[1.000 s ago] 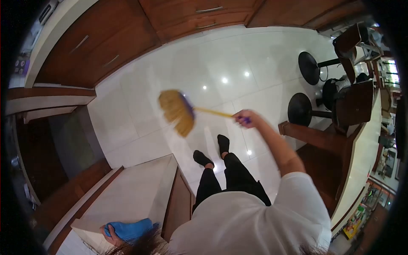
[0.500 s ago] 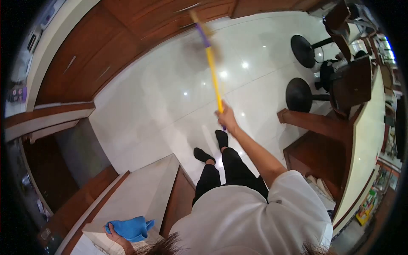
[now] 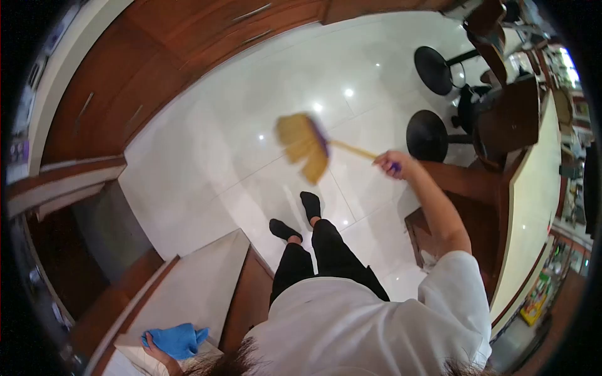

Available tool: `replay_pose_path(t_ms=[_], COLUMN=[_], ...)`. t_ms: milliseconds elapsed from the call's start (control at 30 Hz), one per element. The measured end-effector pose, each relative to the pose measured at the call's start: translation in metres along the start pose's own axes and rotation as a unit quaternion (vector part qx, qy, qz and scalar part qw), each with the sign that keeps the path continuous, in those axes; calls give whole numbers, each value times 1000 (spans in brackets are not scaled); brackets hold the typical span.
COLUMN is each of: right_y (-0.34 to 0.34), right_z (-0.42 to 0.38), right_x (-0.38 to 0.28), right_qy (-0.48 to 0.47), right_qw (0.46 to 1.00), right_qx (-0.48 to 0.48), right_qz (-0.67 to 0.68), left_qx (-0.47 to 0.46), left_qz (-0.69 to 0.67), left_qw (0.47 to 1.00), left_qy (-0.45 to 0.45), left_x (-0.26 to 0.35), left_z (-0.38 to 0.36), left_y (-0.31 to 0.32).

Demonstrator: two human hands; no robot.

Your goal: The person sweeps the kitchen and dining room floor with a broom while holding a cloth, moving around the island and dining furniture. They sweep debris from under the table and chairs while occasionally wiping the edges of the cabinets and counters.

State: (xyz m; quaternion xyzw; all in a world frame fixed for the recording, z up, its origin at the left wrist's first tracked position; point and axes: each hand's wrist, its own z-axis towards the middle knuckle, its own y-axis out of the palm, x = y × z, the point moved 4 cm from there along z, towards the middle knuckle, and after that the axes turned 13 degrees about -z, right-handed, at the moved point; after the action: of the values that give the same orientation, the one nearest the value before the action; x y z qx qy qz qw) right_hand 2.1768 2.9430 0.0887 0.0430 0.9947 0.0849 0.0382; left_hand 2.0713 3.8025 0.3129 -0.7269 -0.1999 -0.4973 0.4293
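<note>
My right hand is wrapped round the yellow handle of a soft broom, near its purple end. The broom's straw-coloured bristles fan out to the left, above the white floor and in front of my feet, with a purple band where they meet the handle. At lower left, my left hand holds a blue cloth at the corner of a pale countertop. The cloth hides part of its fingers.
Wooden cabinets curve along the far side of the glossy tiled floor. Bar stools with round black bases stand at right, beside a counter with a pale top. A wooden cabinet side stands close to my legs.
The broom has swung from pointing away at the far cabinets to lying crosswise, bristles nearer my feet. My right hand moved right. My left hand stays with the blue cloth.
</note>
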Motion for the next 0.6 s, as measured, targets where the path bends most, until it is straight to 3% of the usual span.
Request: replay_pose_path(t_ms=[33, 100, 133, 167, 200, 267, 300, 333, 367, 400, 433, 467, 500, 567, 600], right_y=[-16, -63, -76, -70, -82, -83, -120, -126, -110, -94, -102, -150, -105, -48, -16], right_z=[-1, 39, 55, 64, 94, 116, 139, 125, 85, 50, 26, 37, -20, -67, -76], right_x=[-22, -57, -64, -75, -81, -74, -64, -59, -57, -55, -51, -54, -73, -112, -131], right_qy=[-76, -110, -152, -204, -163, -222, -205, -209, -149, -81, -121, -74, -24, 12, -15], right_qw=[986, 987, 970, 941, 878, 782, 707, 601, 546, 553, 435, 223, 481, 417, 374], right_qx=[137, 113, 186, 246, 384, 474, 525, 548, 563, 564, 548, 435, 533, 537, 509], right_qz=[47, 34, -37, -113, -233, -338, -427, -543, -602, -608, -704, -869, -696, -734, -775], left_qx=[-41, -104, -150, -141, -128, -92, -75, -66, -83, -65, -51, -31, -39, -35, -34], left_qz=[-2, -2, 190, 184, 133, -2, 178, 97, 135, 157, 177, 174, 163, 143, 137], left_qw=[999, 992, 951, 957, 974, 996, 959, 987, 983, 978, 971, 974, 977, 981, 981], left_qy=[25, 68, 193, 177, 131, 11, 209, 107, 97, 124, 150, 139, 136, 124, 130], left_x=[-3, -10, -13, -16, -14, -19, 17, 33, 39, 49, 62, 66, 67, 70, 74], left_z=[8, 8, 7, 9, 9, 15, -8, -14, -17, -25, -32, -31, -28, -27, -27], left_y=[-3, -20, -25, -29, -27, -36, -10, 2, 1, 9, 13, 9, 10, 9, 9])
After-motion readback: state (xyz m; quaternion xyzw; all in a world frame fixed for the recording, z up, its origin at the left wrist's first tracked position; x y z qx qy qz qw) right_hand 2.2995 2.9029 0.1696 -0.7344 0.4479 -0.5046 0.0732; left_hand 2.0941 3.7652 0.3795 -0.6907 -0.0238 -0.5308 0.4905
